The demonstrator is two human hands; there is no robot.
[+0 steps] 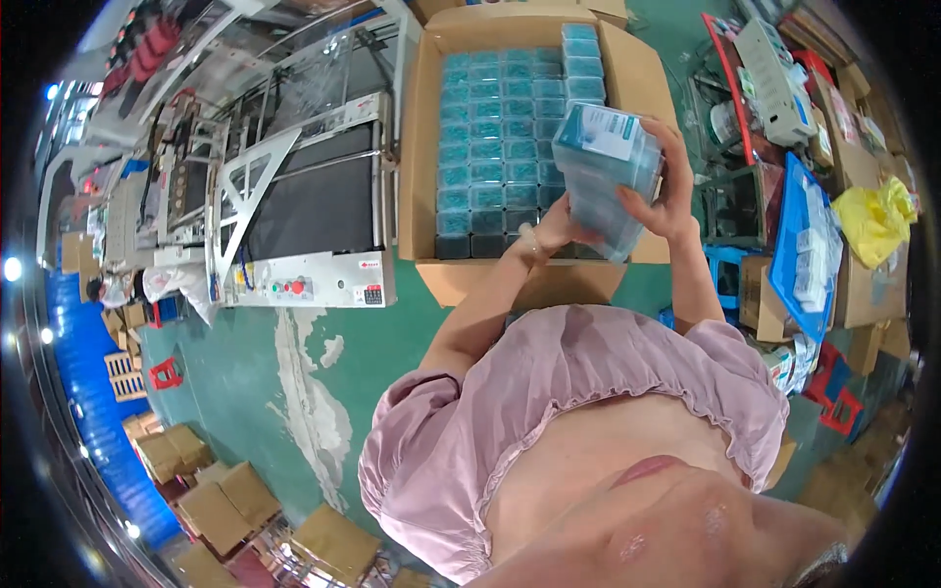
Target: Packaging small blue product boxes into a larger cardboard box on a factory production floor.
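Between both hands I hold a stack of see-through plastic boxes [598, 181], tilted, with a white and teal label on its top end. My right hand [668, 186] wraps round its right side, the thumb across the front. My left hand [564, 227] grips it low on the left, its fingers partly hidden behind the boxes. Just beneath is an open cardboard carton [421, 147] filled with rows of similar teal boxes [485, 137]. At its far right corner a few boxes [582, 59] stand higher than the others.
Left of the carton stands a machine with a black conveyor belt [319, 186] and a control panel [304, 286]. On the right are a blue tray [804, 250] of small white packs, a yellow plastic bag [875, 220] and a red-edged rack [730, 88]. Cardboard boxes [225, 505] sit at lower left.
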